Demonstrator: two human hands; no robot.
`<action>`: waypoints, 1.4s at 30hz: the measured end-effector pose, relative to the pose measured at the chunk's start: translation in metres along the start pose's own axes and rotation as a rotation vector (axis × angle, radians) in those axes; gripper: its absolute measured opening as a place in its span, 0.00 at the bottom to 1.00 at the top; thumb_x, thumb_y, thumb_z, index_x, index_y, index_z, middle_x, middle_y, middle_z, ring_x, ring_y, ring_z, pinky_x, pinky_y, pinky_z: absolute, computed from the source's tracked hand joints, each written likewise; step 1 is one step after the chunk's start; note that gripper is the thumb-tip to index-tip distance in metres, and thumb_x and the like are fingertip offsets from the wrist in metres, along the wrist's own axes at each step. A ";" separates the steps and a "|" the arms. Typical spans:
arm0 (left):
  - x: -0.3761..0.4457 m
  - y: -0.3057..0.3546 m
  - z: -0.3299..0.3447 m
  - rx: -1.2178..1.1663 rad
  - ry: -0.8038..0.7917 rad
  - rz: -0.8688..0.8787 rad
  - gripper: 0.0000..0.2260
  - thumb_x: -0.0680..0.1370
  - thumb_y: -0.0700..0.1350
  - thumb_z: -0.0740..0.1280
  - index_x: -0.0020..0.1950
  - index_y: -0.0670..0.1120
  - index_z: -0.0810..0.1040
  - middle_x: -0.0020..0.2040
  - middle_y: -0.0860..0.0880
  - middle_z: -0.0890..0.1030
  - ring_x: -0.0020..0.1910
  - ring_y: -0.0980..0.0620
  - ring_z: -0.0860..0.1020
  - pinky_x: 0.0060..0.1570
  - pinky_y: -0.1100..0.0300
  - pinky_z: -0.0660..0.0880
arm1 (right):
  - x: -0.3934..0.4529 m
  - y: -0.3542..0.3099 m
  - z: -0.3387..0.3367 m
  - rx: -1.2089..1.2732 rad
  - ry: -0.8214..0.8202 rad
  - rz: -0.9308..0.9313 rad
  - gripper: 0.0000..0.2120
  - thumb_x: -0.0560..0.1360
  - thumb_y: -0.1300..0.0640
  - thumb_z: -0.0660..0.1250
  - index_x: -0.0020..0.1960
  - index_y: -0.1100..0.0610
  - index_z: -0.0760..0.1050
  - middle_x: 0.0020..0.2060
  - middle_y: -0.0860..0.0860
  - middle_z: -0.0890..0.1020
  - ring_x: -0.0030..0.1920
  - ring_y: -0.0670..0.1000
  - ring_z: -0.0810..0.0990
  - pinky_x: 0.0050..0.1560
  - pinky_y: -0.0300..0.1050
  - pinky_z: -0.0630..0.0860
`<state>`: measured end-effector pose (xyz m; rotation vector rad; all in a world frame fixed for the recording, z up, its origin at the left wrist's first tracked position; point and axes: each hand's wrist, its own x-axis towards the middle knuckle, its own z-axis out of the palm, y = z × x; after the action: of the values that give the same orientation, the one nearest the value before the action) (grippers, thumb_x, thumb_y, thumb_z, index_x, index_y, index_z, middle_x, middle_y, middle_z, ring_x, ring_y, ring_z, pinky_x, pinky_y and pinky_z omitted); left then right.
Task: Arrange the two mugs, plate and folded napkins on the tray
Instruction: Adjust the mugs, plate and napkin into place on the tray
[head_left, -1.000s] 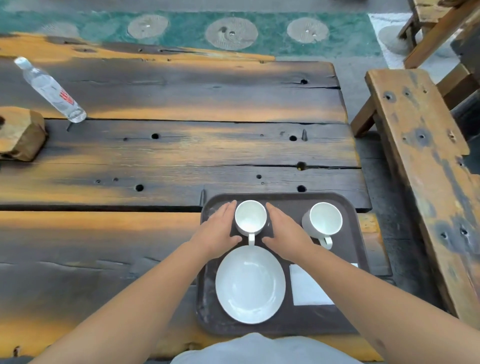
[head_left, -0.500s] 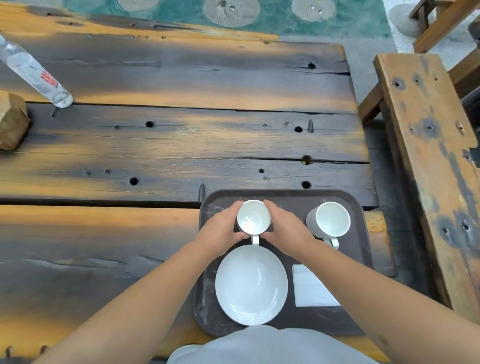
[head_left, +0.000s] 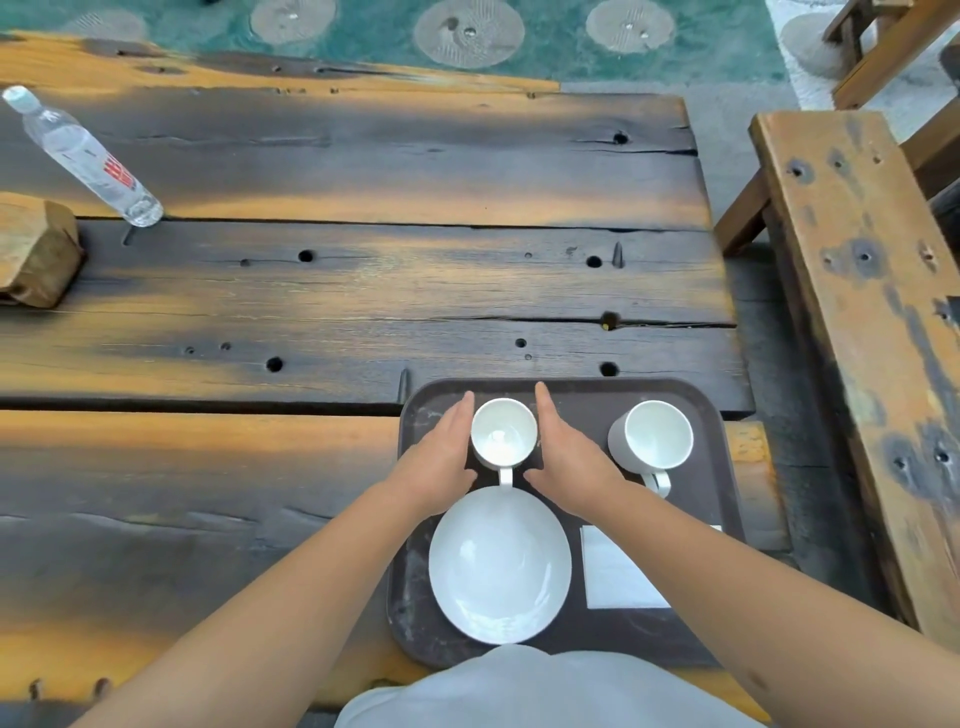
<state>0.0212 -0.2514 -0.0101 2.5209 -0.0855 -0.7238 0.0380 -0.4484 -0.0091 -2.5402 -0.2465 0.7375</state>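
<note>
A dark brown tray (head_left: 582, 410) lies at the table's near right edge. On it, a white mug (head_left: 504, 434) stands at the back middle with its handle toward me. A second white mug (head_left: 657, 434) stands at the back right. Just in front of the first mug's handle sits a white plate (head_left: 498, 564), with white folded napkins (head_left: 615, 571) to its right, partly under my right forearm. My left hand (head_left: 441, 457) and right hand (head_left: 569, 457) flank the first mug, fingers straight and pointing forward along its sides, not wrapped around it.
The wooden plank table (head_left: 363, 291) has holes and cracks. A clear water bottle (head_left: 85, 158) lies at the far left, and a wooden block (head_left: 36, 254) sits at the left edge. A wooden bench (head_left: 857, 291) runs along the right.
My fingers were cupped around the middle mug; now they are straightened along its sides. The mug stays in place on the tray.
</note>
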 end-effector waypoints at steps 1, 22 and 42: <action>-0.002 0.001 -0.002 0.013 0.001 -0.020 0.44 0.76 0.39 0.67 0.79 0.51 0.37 0.81 0.50 0.47 0.76 0.46 0.59 0.68 0.47 0.68 | -0.003 0.003 0.000 0.000 0.004 -0.004 0.52 0.71 0.58 0.71 0.77 0.45 0.34 0.58 0.55 0.78 0.41 0.51 0.78 0.36 0.47 0.73; 0.008 0.133 0.057 0.239 0.205 0.144 0.38 0.75 0.62 0.63 0.78 0.49 0.53 0.79 0.49 0.56 0.76 0.48 0.55 0.70 0.46 0.53 | -0.085 0.115 -0.065 -0.119 0.242 0.030 0.36 0.73 0.61 0.65 0.77 0.56 0.54 0.78 0.54 0.56 0.77 0.53 0.52 0.75 0.51 0.57; 0.064 0.148 0.076 -0.112 0.096 0.094 0.26 0.71 0.52 0.75 0.63 0.53 0.67 0.60 0.54 0.77 0.56 0.51 0.77 0.51 0.54 0.75 | -0.033 0.143 -0.064 -0.067 0.125 0.094 0.30 0.71 0.50 0.72 0.67 0.52 0.61 0.46 0.54 0.82 0.42 0.56 0.80 0.35 0.46 0.72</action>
<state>0.0487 -0.4274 -0.0233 2.4230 -0.1248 -0.5536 0.0505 -0.6079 -0.0170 -2.6646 -0.1123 0.6113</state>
